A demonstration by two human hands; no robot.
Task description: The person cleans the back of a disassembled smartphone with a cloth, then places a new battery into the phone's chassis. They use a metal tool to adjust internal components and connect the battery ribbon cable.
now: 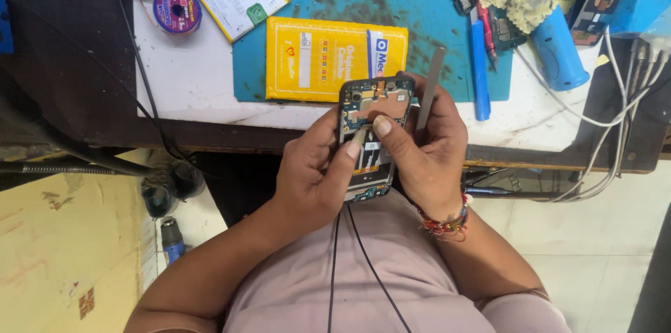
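Baring circuit boards, opened phone (370, 130) backless

My arms are bare from the shoulders down, with no sleeves reaching my elbows. I wear a pale mauve-pink top (391, 270), plain and lightly creased, filling the six o'clock part of the view. Two thin black cords (363, 263) run down its front. On my right wrist, toward four o'clock, sits a bracelet (447, 225) of red, yellow and green threads with small beads.
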